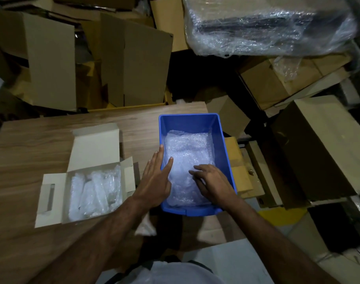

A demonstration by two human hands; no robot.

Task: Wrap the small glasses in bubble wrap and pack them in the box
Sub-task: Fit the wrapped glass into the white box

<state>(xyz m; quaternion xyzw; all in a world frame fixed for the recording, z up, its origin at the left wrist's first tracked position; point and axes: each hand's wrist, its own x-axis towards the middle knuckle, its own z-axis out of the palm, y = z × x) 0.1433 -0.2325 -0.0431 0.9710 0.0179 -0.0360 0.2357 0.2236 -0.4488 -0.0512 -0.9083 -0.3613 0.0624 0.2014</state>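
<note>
Inside the blue plastic bin [223,144], the right hand [212,181] lies on the heap of bubble wrap [187,148], its fingers [197,170] bent and spread loosely over the sheets; whether they already pinch a sheet I cannot tell, since the hand is blurred. It looks like a reach for the next piece of wrapping. The left hand [154,181] lies flat across the bin's near-left rim, fingers straight and slightly apart, thumb dipping inside over the wrap, probably to steady the light bin while the other hand pulls.

The bubble wrap is pale, crinkled and translucent, piled unevenly so that it covers the bin's floor. The bin is smooth, rectangular, with sloping walls, and it overhangs the right edge of the wood-grain tabletop [31,140].

Left of the hands, just beside the left wrist, stands the white cardboard box [93,144], its lid and side flaps folded open. Several wrapped bundles [93,191] lie in it side by side, long and rounded; these are presumably the small glasses already packed, though no glass shows clearly through the wrap. No bare glass is in view.

Around the tabletop lean brown corrugated cartons [134,64], and a dark object sealed in glossy stretch film [267,23] sits above.
</note>
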